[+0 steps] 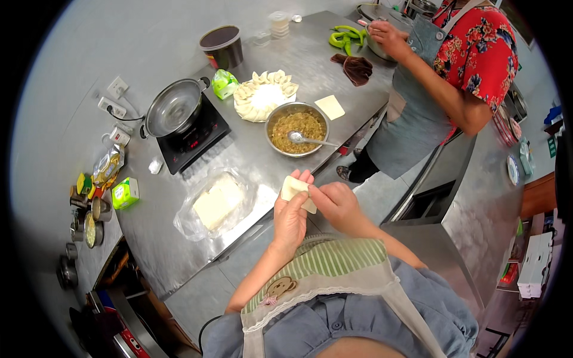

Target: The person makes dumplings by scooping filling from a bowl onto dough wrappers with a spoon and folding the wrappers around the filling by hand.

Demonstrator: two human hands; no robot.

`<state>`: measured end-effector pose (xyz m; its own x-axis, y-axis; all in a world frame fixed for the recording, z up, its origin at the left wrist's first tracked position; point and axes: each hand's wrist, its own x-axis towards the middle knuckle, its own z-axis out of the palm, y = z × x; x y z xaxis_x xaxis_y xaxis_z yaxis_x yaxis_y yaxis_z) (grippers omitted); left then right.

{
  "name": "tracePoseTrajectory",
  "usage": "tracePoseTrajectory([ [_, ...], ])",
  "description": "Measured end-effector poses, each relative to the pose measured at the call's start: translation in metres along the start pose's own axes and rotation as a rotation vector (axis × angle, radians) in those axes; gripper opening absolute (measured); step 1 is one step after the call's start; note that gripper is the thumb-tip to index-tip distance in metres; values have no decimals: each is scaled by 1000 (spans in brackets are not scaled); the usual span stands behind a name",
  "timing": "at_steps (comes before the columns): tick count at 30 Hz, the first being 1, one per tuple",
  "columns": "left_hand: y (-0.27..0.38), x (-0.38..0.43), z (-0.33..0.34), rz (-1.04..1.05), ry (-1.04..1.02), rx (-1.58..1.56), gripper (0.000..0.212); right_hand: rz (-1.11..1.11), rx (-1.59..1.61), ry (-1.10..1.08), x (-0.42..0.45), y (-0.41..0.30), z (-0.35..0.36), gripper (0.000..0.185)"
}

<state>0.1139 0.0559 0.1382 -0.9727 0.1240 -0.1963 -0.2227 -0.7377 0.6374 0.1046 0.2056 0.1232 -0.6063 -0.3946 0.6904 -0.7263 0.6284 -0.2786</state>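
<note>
A square dough wrapper [292, 187] lies across my left hand [288, 219], whose thumb presses on it. The fingers of my right hand [333, 202] pinch the wrapper's right side. Whether filling lies inside cannot be seen. Just beyond my hands stands a steel bowl [274, 144] of minced filling [293, 125], with a metal spoon [309, 140] resting in it. A plate ringed with folded dumplings [250, 105] is behind the bowl. To the left, a stack of wrappers [218, 201] sits on an open clear plastic bag [190, 223]. One single wrapper [330, 107] lies flat right of the bowl.
A pan [174, 109] rests on a black induction cooker [192, 145]. Tissue packs [125, 193], a dark tub [221, 47], green peppers [344, 39] and a brown cloth [353, 69] share the steel table [156, 241]. A co-worker [416, 89] in an apron stands at its right side, holding something over a pot.
</note>
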Motion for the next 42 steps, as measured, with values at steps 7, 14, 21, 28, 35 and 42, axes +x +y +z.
tracePoseTrajectory([
  [7, 10, 13, -2, 80, -113, -112, 60, 508, 400, 47, 9, -5, 1, 20],
  [14, 7, 14, -7, 84, -144, -57, 56, 1095, 1295, 6, 10, -4, 12, 23],
  [21, 16, 14, -10, -29, -39, 143, 46, 1127, 1266, 129, 15, -1, 17, 24],
  [28, 11, 10, -9, 84, 7, 216, 33, 1099, 1186, 175, 20, -6, 16, 23],
  [35, 4, 1, -11, 199, 89, 295, 37, 1009, 1112, 297, 3, -6, 42, 23],
  [42, -7, 4, -12, 237, 112, 342, 42, 931, 1010, 314, 4, -16, 24, 21],
])
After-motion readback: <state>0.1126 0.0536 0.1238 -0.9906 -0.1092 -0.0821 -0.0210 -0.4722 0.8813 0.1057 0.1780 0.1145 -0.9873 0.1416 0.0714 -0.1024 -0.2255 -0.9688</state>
